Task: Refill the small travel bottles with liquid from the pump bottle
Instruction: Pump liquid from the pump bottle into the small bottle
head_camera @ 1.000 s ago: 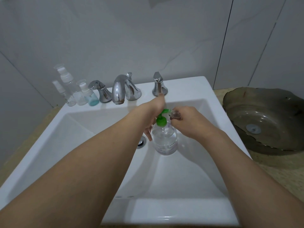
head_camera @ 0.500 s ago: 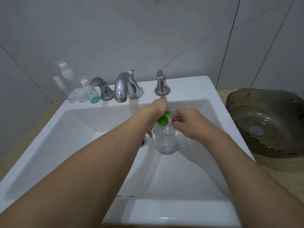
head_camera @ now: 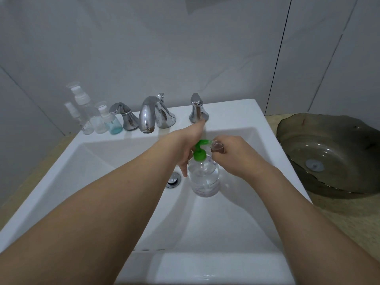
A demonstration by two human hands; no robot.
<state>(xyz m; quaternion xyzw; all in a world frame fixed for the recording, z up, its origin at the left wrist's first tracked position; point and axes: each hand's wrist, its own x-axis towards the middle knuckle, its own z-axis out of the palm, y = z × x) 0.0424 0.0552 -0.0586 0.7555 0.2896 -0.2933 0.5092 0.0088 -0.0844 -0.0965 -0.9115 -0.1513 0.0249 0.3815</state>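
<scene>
A clear pump bottle (head_camera: 203,175) with a green pump head (head_camera: 200,150) stands in the white sink (head_camera: 102,161), just right of the drain. My left hand (head_camera: 185,145) grips its neck and rests on the pump head. My right hand (head_camera: 232,155) holds a small clear travel bottle (head_camera: 217,146) with its mouth at the green nozzle tip. Three more small bottles (head_camera: 96,118) stand on the sink's back left ledge, one with blue liquid (head_camera: 115,125).
A chrome faucet (head_camera: 150,116) with two handles (head_camera: 197,110) sits on the back ledge. The drain (head_camera: 173,179) lies left of the pump bottle. A dark glass basin (head_camera: 329,153) rests on the beige counter to the right. Grey wall tiles stand behind.
The pump head has risen from its pressed-down position to a higher one under my left hand. My right hand keeps the small bottle at the nozzle. The view shifted slightly.
</scene>
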